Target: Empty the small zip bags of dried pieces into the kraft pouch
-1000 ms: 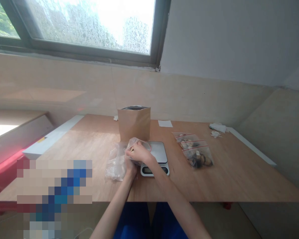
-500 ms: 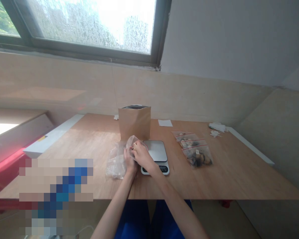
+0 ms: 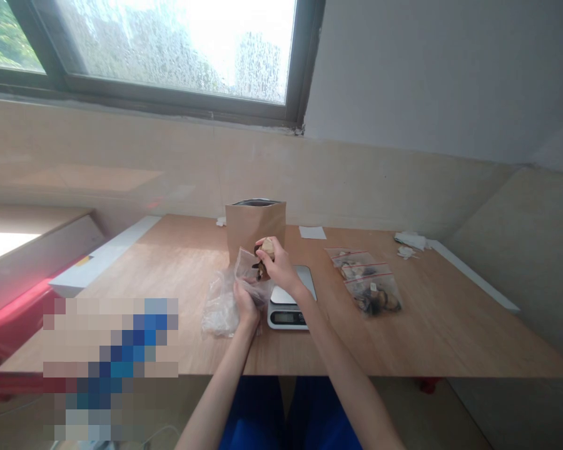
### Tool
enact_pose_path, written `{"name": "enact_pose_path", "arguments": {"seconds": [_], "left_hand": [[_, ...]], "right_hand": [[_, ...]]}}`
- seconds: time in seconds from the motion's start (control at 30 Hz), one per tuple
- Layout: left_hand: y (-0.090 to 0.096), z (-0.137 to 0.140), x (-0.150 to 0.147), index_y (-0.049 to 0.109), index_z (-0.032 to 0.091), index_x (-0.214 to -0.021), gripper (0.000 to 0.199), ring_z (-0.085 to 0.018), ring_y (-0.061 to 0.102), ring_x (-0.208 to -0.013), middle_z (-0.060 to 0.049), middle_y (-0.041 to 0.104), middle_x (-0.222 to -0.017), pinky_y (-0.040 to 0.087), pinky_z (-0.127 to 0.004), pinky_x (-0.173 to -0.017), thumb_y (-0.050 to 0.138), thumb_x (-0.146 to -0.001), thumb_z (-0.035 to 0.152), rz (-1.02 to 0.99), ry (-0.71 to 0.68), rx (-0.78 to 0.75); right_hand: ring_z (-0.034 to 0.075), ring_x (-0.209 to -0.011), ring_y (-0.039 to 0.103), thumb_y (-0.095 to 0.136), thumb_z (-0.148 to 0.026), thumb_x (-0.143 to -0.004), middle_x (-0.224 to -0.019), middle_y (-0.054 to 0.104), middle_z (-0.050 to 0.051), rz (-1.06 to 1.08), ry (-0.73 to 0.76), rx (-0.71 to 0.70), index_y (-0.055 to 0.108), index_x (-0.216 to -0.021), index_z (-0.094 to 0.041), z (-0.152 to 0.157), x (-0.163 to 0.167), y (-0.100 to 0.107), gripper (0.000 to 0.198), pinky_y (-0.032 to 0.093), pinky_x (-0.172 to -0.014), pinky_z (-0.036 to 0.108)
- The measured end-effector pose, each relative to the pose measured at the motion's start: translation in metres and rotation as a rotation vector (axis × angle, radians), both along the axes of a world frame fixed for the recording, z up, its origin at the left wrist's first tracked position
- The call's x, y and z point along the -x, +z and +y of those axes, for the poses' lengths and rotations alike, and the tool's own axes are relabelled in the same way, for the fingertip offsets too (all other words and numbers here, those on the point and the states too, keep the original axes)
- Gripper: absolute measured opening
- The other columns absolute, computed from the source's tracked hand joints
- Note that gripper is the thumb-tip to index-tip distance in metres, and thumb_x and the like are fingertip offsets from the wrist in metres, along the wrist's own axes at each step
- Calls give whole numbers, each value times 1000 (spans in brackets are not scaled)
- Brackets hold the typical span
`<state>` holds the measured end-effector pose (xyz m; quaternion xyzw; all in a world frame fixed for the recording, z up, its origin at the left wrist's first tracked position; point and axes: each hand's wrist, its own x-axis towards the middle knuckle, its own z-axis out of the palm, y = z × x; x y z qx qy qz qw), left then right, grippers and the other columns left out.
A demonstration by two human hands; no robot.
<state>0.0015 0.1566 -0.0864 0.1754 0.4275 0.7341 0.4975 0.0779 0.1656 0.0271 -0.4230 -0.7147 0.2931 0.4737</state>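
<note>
Your right hand (image 3: pixel 278 265) is pinched on pale, dark-edged pieces (image 3: pixel 266 249), raised at the mouth of the clear bag (image 3: pixel 244 265); your left hand (image 3: pixel 247 303) is clamped on that bag from below, near its middle. Count of pieces: cannot tell; the fingers cover part. A dark bit hangs low by the bag's rim. Judged best: hold the rim wide with your left hand, pinch gently since the pieces look brittle, and clear the plastic before any sideways move, so nothing snags or crumbles. Scale (image 3: pixel 288 317) sits just right of the bag, its plate partly hidden by your right wrist; readout too small to make out. Bag film hangs close to its left edge and could, I judge, upset a reading if it leans there. Paper bag (image 3: pixel 256 225) stands upright behind your hands, top parted, limiting reach forward. Loose plastic (image 3: pixel 218 312) crowds your left hand. Filled bags (image 3: pixel 373 284) lie overlapping, well right. White card (image 3: pixel 312 232) flat at the back; scraps (image 3: pixel 408 240) at far right.
</note>
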Motion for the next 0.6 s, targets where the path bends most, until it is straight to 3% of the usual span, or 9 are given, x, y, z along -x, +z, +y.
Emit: {"name": "enact_pose_path", "arguments": {"seconds": [0.3, 0.47, 0.6], "left_hand": [[5, -2, -1, 58, 14, -61, 28, -14, 55, -54, -5, 60, -59, 44, -27, -55, 45, -73, 36, -36, -28, -1], [10, -3, -1, 59, 15, -68, 22, -14, 57, -56, -4, 62, -63, 45, -27, -58, 44, -74, 29, -55, -7, -16], [14, -3, -1, 60, 15, -74, 20, -17, 60, -63, -6, 65, -69, 47, -29, -62, 42, -75, 26, -68, 13, -23]], "right_hand": [[14, -68, 58, 45, -27, -81, -71, 57, -3, 57, 49, 24, 50, -95, -21, 5, 0, 17, 16, 46, -68, 25], [14, -69, 58, 45, -27, -81, -71, 57, -3, 58, 32, 19, 50, -94, -21, 7, 4, 15, 15, 46, -69, 25], [14, -67, 58, 46, -29, -83, -70, 57, -3, 124, 107, 18, 50, -94, -21, 9, 5, 11, 14, 47, -67, 24]]}}
